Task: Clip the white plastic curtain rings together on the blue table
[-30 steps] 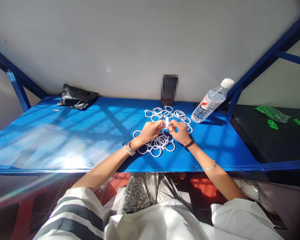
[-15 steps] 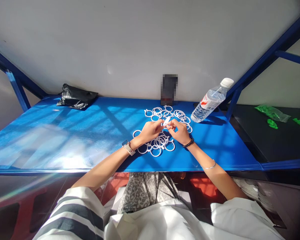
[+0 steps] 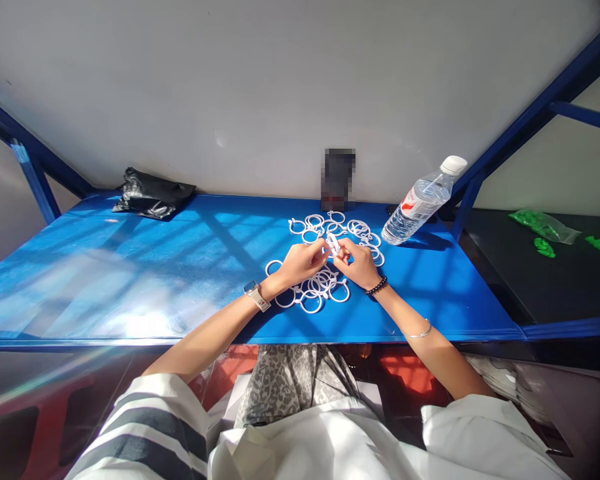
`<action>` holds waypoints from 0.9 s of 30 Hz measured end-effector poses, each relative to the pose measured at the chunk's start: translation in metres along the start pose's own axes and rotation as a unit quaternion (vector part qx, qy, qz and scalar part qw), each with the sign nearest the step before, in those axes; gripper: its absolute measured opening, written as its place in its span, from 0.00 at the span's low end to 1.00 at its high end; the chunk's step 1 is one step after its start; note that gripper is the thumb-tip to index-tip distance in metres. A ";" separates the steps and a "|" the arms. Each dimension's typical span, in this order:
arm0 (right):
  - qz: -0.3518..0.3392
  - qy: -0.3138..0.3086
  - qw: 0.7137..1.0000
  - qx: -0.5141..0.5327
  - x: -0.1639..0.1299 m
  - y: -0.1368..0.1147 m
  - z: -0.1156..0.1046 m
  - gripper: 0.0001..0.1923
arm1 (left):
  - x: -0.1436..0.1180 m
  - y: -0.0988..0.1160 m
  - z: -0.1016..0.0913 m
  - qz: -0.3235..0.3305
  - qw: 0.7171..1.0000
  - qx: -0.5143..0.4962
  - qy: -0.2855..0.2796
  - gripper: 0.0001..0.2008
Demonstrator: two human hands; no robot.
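1. Two hands are met above the near heap of white rings (image 3: 314, 288) on the blue table (image 3: 130, 267): the left hand (image 3: 297, 262) and the right hand (image 3: 361, 263), fingertips pressed onto one white plastic ring (image 3: 333, 244).
2. That ring is pinched between both hands, equally near each, its long axis tilted up-left; half a second earlier it leaned up-right.
3. Beyond the held ring, a far heap of rings (image 3: 337, 227) is spread; right of it a water bottle (image 3: 423, 199) is leaned.

Glossy blue surface (image 3: 130, 280), sun-streaked. Small white plastic rings (image 3: 325, 283), scattered. Crumpled black plastic bag (image 3: 153, 193). Clear plastic water bottle (image 3: 423, 200), white cap, red-and-white label. Green plastic bits (image 3: 545, 230) on black. Grey-and-white striped sleeve (image 3: 145, 433). Leopard-print fabric (image 3: 290, 383).
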State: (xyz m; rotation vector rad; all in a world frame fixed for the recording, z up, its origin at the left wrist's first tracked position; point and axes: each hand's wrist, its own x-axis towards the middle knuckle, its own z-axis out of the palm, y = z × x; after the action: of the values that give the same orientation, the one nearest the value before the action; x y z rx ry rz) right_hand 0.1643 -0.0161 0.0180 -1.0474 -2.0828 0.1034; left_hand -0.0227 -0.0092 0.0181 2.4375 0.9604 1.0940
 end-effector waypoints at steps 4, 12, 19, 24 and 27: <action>-0.002 -0.002 1.000 -0.014 0.000 0.001 0.000 0.08 | 0.000 0.001 -0.001 -0.001 1.000 0.003 -0.004 0.05; 0.018 -0.013 1.000 -0.004 0.000 0.000 -0.001 0.07 | 0.001 0.003 -0.002 -0.022 1.000 0.001 -0.015 0.06; 0.016 -0.008 1.000 0.003 0.000 -0.001 0.000 0.06 | 0.001 0.001 0.001 -0.024 1.000 -0.004 -0.013 0.05; 0.008 -0.008 1.000 0.013 0.000 -0.001 0.000 0.04 | 0.001 0.001 0.001 -0.024 1.000 -0.006 -0.010 0.04; 0.008 -0.015 1.000 0.024 0.000 -0.002 0.000 0.04 | 0.002 0.001 0.001 -0.023 1.000 -0.010 -0.010 0.03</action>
State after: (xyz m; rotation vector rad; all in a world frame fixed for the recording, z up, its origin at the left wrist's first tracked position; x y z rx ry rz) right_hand 0.1633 -0.0172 0.0190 -1.0383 -2.0884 0.1775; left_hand -0.0211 -0.0087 0.0190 2.3928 0.9896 1.0576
